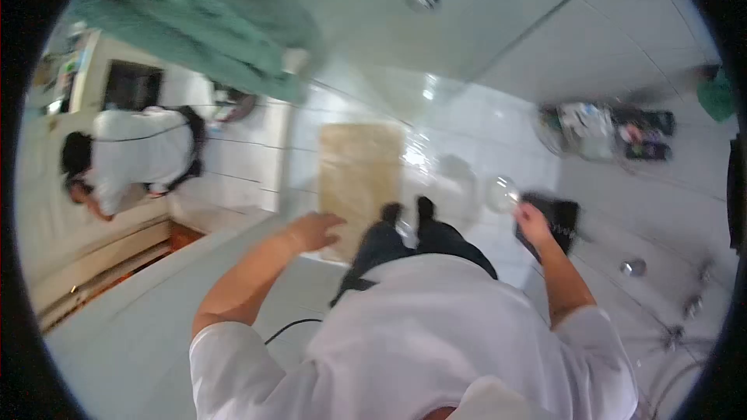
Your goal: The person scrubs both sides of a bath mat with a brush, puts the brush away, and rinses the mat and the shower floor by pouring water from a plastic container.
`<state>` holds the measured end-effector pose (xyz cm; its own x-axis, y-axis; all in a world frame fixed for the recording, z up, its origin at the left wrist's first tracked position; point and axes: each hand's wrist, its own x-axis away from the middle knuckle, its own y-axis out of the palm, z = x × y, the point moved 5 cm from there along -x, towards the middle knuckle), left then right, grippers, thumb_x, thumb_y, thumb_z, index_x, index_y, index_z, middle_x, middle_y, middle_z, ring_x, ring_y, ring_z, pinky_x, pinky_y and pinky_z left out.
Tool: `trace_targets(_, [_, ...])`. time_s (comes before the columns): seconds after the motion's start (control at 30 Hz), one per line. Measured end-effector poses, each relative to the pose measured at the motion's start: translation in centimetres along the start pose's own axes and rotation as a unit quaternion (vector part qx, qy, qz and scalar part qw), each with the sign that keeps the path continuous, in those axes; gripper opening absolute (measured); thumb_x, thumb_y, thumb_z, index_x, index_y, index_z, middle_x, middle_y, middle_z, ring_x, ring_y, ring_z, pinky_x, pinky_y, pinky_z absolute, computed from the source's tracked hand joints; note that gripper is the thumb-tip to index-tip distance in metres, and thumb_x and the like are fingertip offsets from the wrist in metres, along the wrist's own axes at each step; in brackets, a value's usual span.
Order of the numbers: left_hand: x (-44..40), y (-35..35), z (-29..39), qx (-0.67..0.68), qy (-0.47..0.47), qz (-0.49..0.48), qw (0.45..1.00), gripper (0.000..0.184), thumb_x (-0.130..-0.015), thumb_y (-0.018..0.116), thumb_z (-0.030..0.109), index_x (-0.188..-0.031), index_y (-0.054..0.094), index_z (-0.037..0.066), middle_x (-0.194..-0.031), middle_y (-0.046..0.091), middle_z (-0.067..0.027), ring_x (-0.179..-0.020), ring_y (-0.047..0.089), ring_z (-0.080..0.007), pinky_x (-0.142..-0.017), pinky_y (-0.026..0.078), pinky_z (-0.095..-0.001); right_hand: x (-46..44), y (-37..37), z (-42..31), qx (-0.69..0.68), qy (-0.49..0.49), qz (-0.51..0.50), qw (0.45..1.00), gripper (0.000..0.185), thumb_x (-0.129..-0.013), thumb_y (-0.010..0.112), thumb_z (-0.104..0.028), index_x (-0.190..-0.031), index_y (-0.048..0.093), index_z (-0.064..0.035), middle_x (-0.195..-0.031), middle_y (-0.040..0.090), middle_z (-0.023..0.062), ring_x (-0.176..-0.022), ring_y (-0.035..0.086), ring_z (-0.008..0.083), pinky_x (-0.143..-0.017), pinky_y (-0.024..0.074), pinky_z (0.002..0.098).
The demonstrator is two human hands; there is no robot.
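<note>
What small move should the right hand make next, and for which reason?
Probably tip the clear round vessel slightly over the white floor: the right hand holds it out there, though blur hides whether it contains anything.

A clear, rounded object, which I see blurred from afar, gleams, held near its edge in the right hand.

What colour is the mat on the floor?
The mat is yellowish tan, best seen in the head view.

Open floor lies beyond the feet, while a dark object crowds the right grip.
</note>
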<state>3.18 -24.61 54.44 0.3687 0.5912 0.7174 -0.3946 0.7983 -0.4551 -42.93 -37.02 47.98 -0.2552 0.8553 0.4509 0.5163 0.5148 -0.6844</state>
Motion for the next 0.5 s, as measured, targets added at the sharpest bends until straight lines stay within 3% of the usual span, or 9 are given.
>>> trace_targets(0.07, [4.6, 1.5, -1.7, 0.001, -0.033, 0.002, 0.999, 0.040, -0.077, 0.052, 0.027, -0.115, 0.046, 0.016, -0.114, 0.048, -0.0119, -0.103, 0.046, -0.0295, -0.088, 0.036, -0.0363, 2.0, -0.5, 1.9, -0.096, 0.091, 0.005, 0.991, 0.019, -0.079, 0.050, -0.016, -0.082, 0.054, 0.0017, -0.073, 0.056, 0.0113, -0.070, 0.052, 0.0180, -0.064, 0.0416, 0.0303])
trace_targets(0.13, [10.4, 0.8, -0.2, 0.030, -0.110, -0.010, 0.993, 0.038, -0.078, 0.051, 0.029, -0.114, 0.047, 0.015, -0.111, 0.050, -0.0132, -0.099, 0.049, -0.0298, -0.085, 0.038, -0.0362, 3.0, -0.3, 2.2, -0.211, 0.104, 0.010, 0.972, 0.018, -0.081, 0.047, -0.014, -0.087, 0.054, 0.0008, -0.079, 0.056, 0.0075, -0.070, 0.050, 0.0123, -0.063, 0.0413, 0.0266])
trace_targets(0.17, [13.4, -0.4, 1.9, 0.060, -0.167, -0.035, 0.984, 0.038, -0.079, 0.050, 0.029, -0.114, 0.047, 0.015, -0.110, 0.051, -0.0141, -0.097, 0.050, -0.0301, -0.084, 0.039, -0.0365, 3.1, 0.1, 1.8, -0.329, 0.031, 0.060, 0.942, 0.019, -0.083, 0.045, -0.013, -0.093, 0.052, 0.0008, -0.080, 0.055, 0.0069, -0.066, 0.050, 0.0124, -0.060, 0.0412, 0.0255])
trace_targets(0.2, [15.6, 1.7, 0.5, 0.084, -0.129, 0.093, 0.984, 0.036, -0.080, 0.049, 0.027, -0.113, 0.047, 0.013, -0.106, 0.053, -0.0153, -0.093, 0.052, -0.0310, -0.082, 0.039, -0.0374, 1.7, 2.1, 5.0, -0.425, 0.035, 0.074, 0.902, 0.018, -0.084, 0.043, -0.011, -0.095, 0.050, 0.0014, -0.077, 0.054, 0.0062, -0.062, 0.048, 0.0116, -0.058, 0.0402, 0.0235])
trace_targets(0.23, [17.2, 3.6, -0.7, 0.181, -0.180, 0.111, 0.960, 0.033, -0.080, 0.048, 0.025, -0.110, 0.049, 0.011, -0.107, 0.052, -0.0155, -0.094, 0.050, -0.0312, -0.082, 0.039, -0.0378, 0.8, 2.8, 6.2, -0.411, 0.023, 0.113, 0.904, 0.010, -0.082, 0.045, -0.008, -0.086, 0.051, -0.0002, -0.073, 0.052, 0.0047, -0.060, 0.046, 0.0102, -0.056, 0.0388, 0.0218])
trace_targets(0.27, [18.1, 5.3, -2.3, 0.116, -0.122, 0.213, 0.962, 0.031, -0.080, 0.048, 0.025, -0.106, 0.052, 0.009, -0.107, 0.052, -0.0155, -0.097, 0.049, -0.0305, -0.083, 0.038, -0.0371, -0.6, 3.6, 6.5, -0.429, 0.018, 0.137, 0.893, 0.007, -0.081, 0.045, -0.007, -0.081, 0.050, -0.0011, -0.070, 0.051, 0.0040, -0.060, 0.045, 0.0100, -0.056, 0.0385, 0.0219])
trace_targets(0.37, [18.8, 5.5, -2.5, 0.127, -0.120, 0.157, 0.972, 0.030, -0.078, 0.049, 0.024, -0.105, 0.053, 0.010, -0.107, 0.052, -0.0162, -0.100, 0.048, -0.0298, -0.085, 0.037, -0.0366, 1.9, 4.2, 3.8, -0.492, 0.060, 0.246, 0.833, 0.009, -0.078, 0.047, -0.006, -0.069, 0.047, -0.0032, -0.062, 0.047, 0.0021, -0.059, 0.044, 0.0105, -0.057, 0.0376, 0.0229])
trace_targets(0.43, [17.9, 3.8, -2.2, 0.101, -0.139, 0.115, 0.978, 0.030, -0.078, 0.049, 0.023, -0.105, 0.053, 0.010, -0.107, 0.052, -0.0163, -0.100, 0.048, -0.0298, -0.085, 0.037, -0.0366, 1.9, 5.1, 3.5, -0.476, 0.049, 0.295, 0.827, 0.011, -0.078, 0.048, -0.008, -0.069, 0.047, -0.0033, -0.061, 0.046, 0.0016, -0.060, 0.044, 0.0107, -0.057, 0.0371, 0.0235])
trace_targets(0.5, [16.5, 2.3, -2.0, 0.072, -0.152, 0.086, 0.982, 0.031, -0.078, 0.049, 0.023, -0.105, 0.053, 0.009, -0.106, 0.052, -0.0163, -0.100, 0.048, -0.0298, -0.085, 0.037, -0.0366, 1.6, 5.7, 3.8, -0.533, 0.042, 0.287, 0.795, 0.013, -0.079, 0.049, -0.011, -0.068, 0.047, -0.0034, -0.061, 0.046, 0.0012, -0.060, 0.043, 0.0104, -0.057, 0.0367, 0.0236])
